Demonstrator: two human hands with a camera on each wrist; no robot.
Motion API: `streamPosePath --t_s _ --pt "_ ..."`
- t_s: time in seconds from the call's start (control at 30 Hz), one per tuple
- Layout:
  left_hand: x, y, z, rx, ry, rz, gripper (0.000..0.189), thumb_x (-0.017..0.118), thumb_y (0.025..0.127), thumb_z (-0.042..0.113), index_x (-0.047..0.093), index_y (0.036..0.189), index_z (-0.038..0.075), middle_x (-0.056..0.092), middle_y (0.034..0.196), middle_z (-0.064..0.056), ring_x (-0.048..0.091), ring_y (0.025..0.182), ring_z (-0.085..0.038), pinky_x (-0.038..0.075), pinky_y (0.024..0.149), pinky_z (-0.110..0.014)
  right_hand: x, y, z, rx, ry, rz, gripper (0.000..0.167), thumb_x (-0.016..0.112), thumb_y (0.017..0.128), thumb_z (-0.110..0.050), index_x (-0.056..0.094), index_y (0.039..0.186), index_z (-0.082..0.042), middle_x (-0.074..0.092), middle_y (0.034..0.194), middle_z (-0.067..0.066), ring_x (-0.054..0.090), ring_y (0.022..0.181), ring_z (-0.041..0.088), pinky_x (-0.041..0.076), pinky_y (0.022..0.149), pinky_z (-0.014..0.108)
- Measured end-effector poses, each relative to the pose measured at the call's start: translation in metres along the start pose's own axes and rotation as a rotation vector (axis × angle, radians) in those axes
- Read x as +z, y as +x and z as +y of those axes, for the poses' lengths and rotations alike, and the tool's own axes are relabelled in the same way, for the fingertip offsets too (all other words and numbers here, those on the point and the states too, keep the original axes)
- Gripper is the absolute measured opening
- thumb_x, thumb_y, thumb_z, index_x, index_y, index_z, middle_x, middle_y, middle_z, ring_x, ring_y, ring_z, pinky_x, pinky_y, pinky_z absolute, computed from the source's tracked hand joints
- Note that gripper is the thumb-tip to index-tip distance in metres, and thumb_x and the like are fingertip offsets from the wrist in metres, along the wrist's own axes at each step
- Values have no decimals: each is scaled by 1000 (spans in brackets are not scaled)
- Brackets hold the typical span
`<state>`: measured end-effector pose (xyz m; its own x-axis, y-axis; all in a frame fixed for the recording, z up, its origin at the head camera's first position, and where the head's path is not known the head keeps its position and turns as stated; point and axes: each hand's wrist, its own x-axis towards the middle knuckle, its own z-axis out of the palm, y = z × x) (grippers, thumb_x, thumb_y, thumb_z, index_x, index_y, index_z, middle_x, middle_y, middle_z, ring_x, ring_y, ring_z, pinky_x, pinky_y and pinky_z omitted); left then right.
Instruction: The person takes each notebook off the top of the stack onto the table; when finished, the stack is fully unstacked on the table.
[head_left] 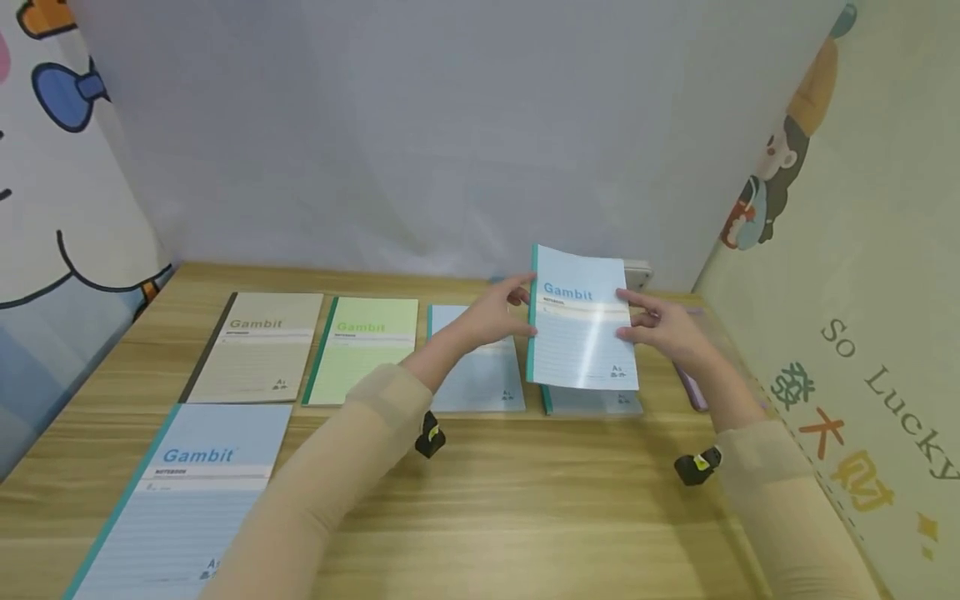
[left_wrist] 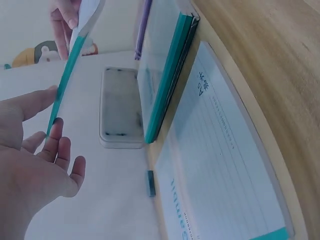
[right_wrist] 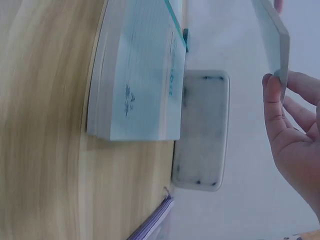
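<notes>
A light-blue notebook (head_left: 582, 333) with a teal spine is held up between both hands, above a stack of notebooks (head_left: 596, 402). My left hand (head_left: 495, 315) pinches its spine edge, thumb on one face and fingers on the other. On the opposite edge, my right hand (head_left: 663, 327) grips it between thumb and fingers. In the right wrist view, the stack (right_wrist: 142, 75) shows more than one notebook lying flat. Left of it lies another light-blue notebook (head_left: 480, 375), partly covered by my left forearm in the head view.
A green notebook (head_left: 363, 350) and a beige notebook (head_left: 258, 346) lie in the same row. Nearer, at left, sits a larger light-blue notebook (head_left: 195, 492). A pale box (right_wrist: 202, 130) stands behind the stack; a purple item (head_left: 692, 387) lies at the right by the wall.
</notes>
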<state>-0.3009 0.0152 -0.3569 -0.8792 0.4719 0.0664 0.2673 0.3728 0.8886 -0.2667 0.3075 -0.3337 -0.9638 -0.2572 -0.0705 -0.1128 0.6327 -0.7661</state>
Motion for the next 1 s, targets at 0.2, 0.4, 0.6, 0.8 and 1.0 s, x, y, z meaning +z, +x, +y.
streamPosePath --t_s 0.2,0.4,0.6,0.8,1.0 --pt "-17 -8 10 14 -18 45 72 71 83 14 36 146 20 52 125 -7 44 119 -22 41 99 -40 8 0 -19 -4 37 34 73 70 86 -30 32 148 -26 65 105 16 62 85 6 42 84 28" --pt "-39 -21 17 42 20 51 70 73 82 14 39 144 15 54 120 -8 48 116 -23 42 96 -39 17 0 -37 -22 102 69 70 72 84 -30 38 145 -29 54 127 9 61 94 7 42 92 33" --pt "-61 -36 17 130 157 62 65 75 81 20 45 139 14 56 109 -5 49 106 -22 41 91 -37 28 -2 -56 -58 151 74 68 73 84 -23 40 143 -31 45 137 1 60 95 10 45 87 26" --pt "-83 -53 20 161 249 77 68 76 80 22 45 140 14 56 114 -4 48 106 -20 40 92 -37 40 -7 -78 -103 246 78 68 72 84 -16 41 143 -29 40 142 2 60 91 9 46 76 20" --pt "-106 -74 28 143 282 48 79 80 76 21 38 144 14 53 114 -4 45 106 -19 39 94 -38 55 -7 -92 -179 271 55 70 73 83 -14 40 144 -26 30 150 -2 60 94 8 46 68 19"
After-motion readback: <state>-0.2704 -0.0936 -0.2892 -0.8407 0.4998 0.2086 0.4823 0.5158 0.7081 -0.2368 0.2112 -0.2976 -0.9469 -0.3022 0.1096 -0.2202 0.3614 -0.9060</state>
